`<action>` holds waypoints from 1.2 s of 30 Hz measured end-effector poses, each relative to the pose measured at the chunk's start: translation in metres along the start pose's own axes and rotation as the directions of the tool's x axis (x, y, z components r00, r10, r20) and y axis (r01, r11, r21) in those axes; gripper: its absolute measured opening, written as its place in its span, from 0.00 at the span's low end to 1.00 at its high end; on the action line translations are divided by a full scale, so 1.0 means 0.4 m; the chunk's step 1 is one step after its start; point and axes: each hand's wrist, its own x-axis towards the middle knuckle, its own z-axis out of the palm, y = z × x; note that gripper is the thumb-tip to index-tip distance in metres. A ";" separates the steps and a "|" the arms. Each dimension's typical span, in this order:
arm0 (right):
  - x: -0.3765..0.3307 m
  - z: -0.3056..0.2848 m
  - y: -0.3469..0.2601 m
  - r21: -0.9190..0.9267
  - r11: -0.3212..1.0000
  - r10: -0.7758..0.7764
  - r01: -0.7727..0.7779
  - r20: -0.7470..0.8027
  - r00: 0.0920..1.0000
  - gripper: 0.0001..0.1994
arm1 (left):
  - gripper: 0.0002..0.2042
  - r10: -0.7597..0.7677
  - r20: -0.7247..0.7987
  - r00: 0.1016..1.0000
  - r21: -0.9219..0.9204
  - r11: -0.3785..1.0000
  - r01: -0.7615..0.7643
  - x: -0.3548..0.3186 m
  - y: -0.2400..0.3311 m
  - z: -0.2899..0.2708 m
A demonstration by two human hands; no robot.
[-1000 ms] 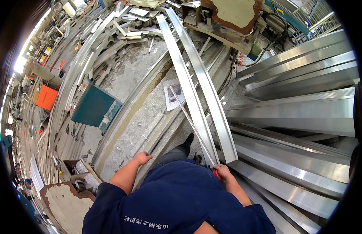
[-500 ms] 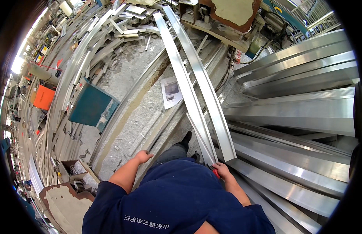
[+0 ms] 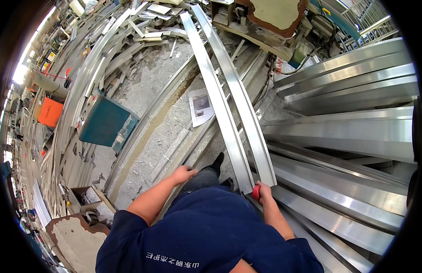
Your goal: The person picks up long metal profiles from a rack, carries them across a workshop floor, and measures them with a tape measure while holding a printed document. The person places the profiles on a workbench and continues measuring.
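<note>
**Right hand gripping the end of a long metal channel**

The right hand (image 3: 264, 193) is closing its fingers (image 3: 267, 187) around the near end of a long metal channel (image 3: 240, 98), with something small and red (image 3: 256, 192) showing against that hand. The channel is running away from the fingers toward a machine (image 3: 270, 16) at the far end. The left hand (image 3: 183, 174) is hanging loosely curled, holding nothing, well apart from the channel. To the right of the gripping fingers, stacked metal profiles (image 3: 356, 132) are lying; a teal cabinet (image 3: 106, 122) is standing far off to the left.
</note>
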 end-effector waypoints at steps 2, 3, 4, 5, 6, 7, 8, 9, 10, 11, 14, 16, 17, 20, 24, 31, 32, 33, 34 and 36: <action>-0.048 0.109 -0.082 0.070 0.995 -0.063 0.065 -0.024 0.998 0.09 | 0.27 0.065 0.117 0.991 -0.294 0.955 -0.028 0.034 0.074 0.050; -0.049 0.158 -0.100 0.096 0.991 -0.097 0.094 0.031 0.995 0.13 | 0.27 0.131 0.164 0.978 -0.441 0.896 -0.046 0.053 0.110 0.078; -0.086 0.212 -0.126 0.004 0.997 -0.080 0.082 0.255 0.964 0.21 | 0.26 0.116 0.253 0.960 -0.618 0.783 0.069 0.054 0.153 0.096; -0.111 0.263 -0.131 -0.020 0.997 -0.059 0.072 0.378 0.924 0.32 | 0.24 0.125 0.346 0.930 -0.751 0.632 0.194 0.042 0.211 0.107; -0.199 0.333 -0.169 -0.092 0.992 -0.046 0.091 0.409 0.912 0.35 | 0.23 0.150 0.418 0.896 -0.842 0.435 0.320 0.038 0.237 0.106; -0.199 0.356 -0.175 -0.153 0.950 -0.163 0.271 0.499 0.851 0.36 | 0.21 0.154 0.408 0.900 -0.849 0.426 0.312 0.050 0.239 0.102; -0.175 0.357 -0.183 -0.292 0.850 -0.275 0.438 0.464 0.842 0.36 | 0.20 0.157 0.402 0.902 -0.853 0.422 0.307 0.072 0.235 0.096; -0.141 0.353 -0.187 -0.428 0.702 -0.383 0.569 0.447 0.808 0.36 | 0.18 0.158 0.397 0.904 -0.857 0.416 0.303 0.093 0.231 0.086; -0.113 0.333 -0.183 -0.464 0.715 -0.367 0.523 0.388 0.845 0.36 | 0.14 0.121 0.381 0.917 -0.869 0.386 0.310 0.099 0.239 0.059; -0.083 0.300 -0.178 -0.496 0.727 -0.352 0.475 0.326 0.878 0.35 | 0.14 0.097 0.334 0.938 -0.863 0.432 0.263 0.122 0.215 0.041; -0.067 0.202 -0.177 -0.673 0.650 -0.276 0.353 0.224 0.935 0.37 | 0.11 -0.125 0.148 0.981 -0.805 0.562 0.193 0.202 0.091 -0.001; -0.030 0.095 -0.147 -0.799 0.524 -0.276 0.295 0.168 0.946 0.35 | 0.09 -0.208 0.020 0.978 -0.662 0.730 0.169 0.249 0.034 -0.038; -0.019 0.049 -0.126 -0.833 0.508 -0.255 0.221 0.100 0.962 0.34 | 0.09 -0.259 0.009 0.966 -0.638 0.742 0.205 0.288 -0.018 -0.049; -0.025 -0.043 -0.092 -0.855 0.515 -0.187 0.058 -0.046 0.981 0.31 | 0.13 -0.391 -0.066 0.918 -0.543 0.786 0.296 0.369 -0.120 -0.075; 0.001 -0.130 -0.019 -0.781 0.624 -0.109 -0.026 -0.119 0.987 0.24 | 0.21 -0.447 -0.229 0.865 -0.313 0.875 0.370 0.430 -0.147 -0.130; -0.048 -0.098 0.014 -0.504 0.861 0.035 -0.070 -0.079 0.996 0.17 | 0.43 -0.397 -0.191 0.898 -0.087 0.918 0.387 0.572 -0.145 -0.193; -0.050 -0.098 0.019 -0.492 0.868 0.038 -0.068 -0.070 0.997 0.17 | 0.43 -0.343 -0.203 0.917 -0.052 0.939 0.340 0.602 -0.155 -0.199; -0.054 -0.095 0.020 -0.456 0.886 0.042 -0.078 -0.089 0.995 0.17 | 0.43 -0.287 -0.208 0.935 -0.017 0.957 0.289 0.617 -0.154 -0.196; -0.063 -0.093 0.025 -0.420 0.903 0.047 -0.088 -0.107 0.993 0.17 | 0.44 -0.283 -0.226 0.932 0.040 0.953 0.299 0.638 -0.151 -0.197; -0.088 -0.091 0.023 -0.391 0.914 0.059 -0.106 -0.130 0.990 0.18 | 0.45 -0.276 -0.205 0.939 0.087 0.951 0.298 0.684 -0.159 -0.201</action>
